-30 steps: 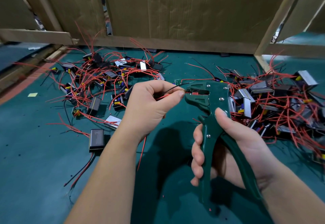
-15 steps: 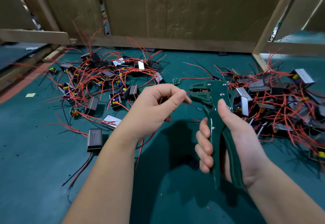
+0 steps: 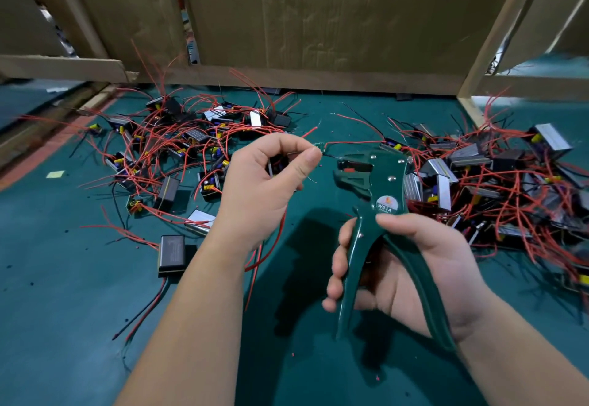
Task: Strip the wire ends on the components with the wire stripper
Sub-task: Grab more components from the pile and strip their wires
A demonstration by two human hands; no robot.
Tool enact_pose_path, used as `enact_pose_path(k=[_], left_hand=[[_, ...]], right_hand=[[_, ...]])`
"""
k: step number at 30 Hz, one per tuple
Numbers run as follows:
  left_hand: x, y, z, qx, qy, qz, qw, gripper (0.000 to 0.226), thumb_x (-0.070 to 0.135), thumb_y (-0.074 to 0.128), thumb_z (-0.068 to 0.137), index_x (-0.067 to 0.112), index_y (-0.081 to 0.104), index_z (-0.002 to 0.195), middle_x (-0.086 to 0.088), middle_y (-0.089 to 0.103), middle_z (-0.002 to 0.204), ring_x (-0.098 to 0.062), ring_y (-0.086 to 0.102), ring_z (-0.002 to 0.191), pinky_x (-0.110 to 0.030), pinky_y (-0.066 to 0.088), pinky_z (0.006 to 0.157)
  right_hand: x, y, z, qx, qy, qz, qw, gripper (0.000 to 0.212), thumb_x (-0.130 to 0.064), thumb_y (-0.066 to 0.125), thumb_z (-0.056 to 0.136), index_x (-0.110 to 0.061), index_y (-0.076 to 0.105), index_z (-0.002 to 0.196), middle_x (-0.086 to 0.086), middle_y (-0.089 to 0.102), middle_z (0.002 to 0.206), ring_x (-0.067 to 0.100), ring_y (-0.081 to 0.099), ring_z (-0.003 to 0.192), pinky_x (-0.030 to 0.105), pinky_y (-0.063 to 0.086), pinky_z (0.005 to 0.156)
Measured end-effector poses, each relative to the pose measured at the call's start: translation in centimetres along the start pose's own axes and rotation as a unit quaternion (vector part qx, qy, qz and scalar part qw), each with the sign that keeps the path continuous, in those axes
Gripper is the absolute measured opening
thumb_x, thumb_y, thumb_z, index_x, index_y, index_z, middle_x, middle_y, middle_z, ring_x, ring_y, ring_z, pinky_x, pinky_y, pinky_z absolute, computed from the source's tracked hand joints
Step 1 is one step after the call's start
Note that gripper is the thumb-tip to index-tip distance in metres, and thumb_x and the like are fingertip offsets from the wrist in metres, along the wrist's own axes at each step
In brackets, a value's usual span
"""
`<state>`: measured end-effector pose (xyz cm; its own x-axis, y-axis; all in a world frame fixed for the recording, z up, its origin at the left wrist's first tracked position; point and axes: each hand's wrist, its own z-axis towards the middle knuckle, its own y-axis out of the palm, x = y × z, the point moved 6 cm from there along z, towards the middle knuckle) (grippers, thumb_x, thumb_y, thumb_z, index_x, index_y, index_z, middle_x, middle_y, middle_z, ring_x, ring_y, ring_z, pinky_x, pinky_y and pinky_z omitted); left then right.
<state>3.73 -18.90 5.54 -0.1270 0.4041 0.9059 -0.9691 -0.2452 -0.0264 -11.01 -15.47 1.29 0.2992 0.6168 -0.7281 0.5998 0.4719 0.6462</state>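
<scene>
Hands over mid-bench, on a green felt-like mat [image 3: 63,310]. Left hand [image 3: 264,188] pinches a thin wire end [image 3: 320,149] between thumb [image 3: 302,166] and forefinger, just beside the head of the wire stripper [image 3: 382,188], not yet in it. Right hand [image 3: 414,271] curls round the glossy green handles, which stand spread. Boxy components [image 3: 172,188] with red and black leads lie heaped toward the far-left corner and along the right edge. Likely faults: the limp, slick-sheathed lead buckles short of the jaw slot or slips from the pinch under pull; a fingertip this near risks a nip.
</scene>
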Motion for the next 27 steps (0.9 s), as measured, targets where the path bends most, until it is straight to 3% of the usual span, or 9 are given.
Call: enact_pose_path(k=[4,18,27], left_hand=[[0.1,0.2,-0.1,0.009,0.007,0.021,1.0,0.013,0.014,0.068,0.087,0.022,0.065,0.077,0.016,0.055,0.061,-0.003,0.048,0.055,-0.015,0.042,0.056],[0.3,0.7,-0.3,-0.001,-0.003,0.052,0.999,0.013,0.014,0.069,0.086,0.023,0.065,0.077,0.008,0.06,0.074,-0.001,0.051,0.06,-0.019,0.044,0.064],[0.8,1.2,-0.5,-0.012,-0.007,0.017,1.0,0.012,0.009,0.065,0.087,0.017,0.063,0.078,0.013,0.056,0.062,-0.005,0.047,0.055,-0.016,0.042,0.056]], right_hand=[[0.3,0.8,-0.1,-0.061,-0.005,0.002,0.998,0.039,-0.03,0.078,0.064,-0.003,0.064,0.088,0.025,0.061,0.078,0.039,0.062,0.069,0.051,0.053,0.071],[0.1,0.6,-0.2,-0.035,-0.017,-0.03,0.999,0.043,-0.044,0.079,0.065,-0.006,0.066,0.08,0.021,0.061,0.072,0.036,0.063,0.064,0.046,0.053,0.065],[0.2,0.6,-0.4,-0.036,-0.018,-0.037,0.999,0.046,-0.051,0.076,0.067,-0.008,0.065,0.078,0.019,0.061,0.07,0.034,0.062,0.061,0.046,0.054,0.063]])
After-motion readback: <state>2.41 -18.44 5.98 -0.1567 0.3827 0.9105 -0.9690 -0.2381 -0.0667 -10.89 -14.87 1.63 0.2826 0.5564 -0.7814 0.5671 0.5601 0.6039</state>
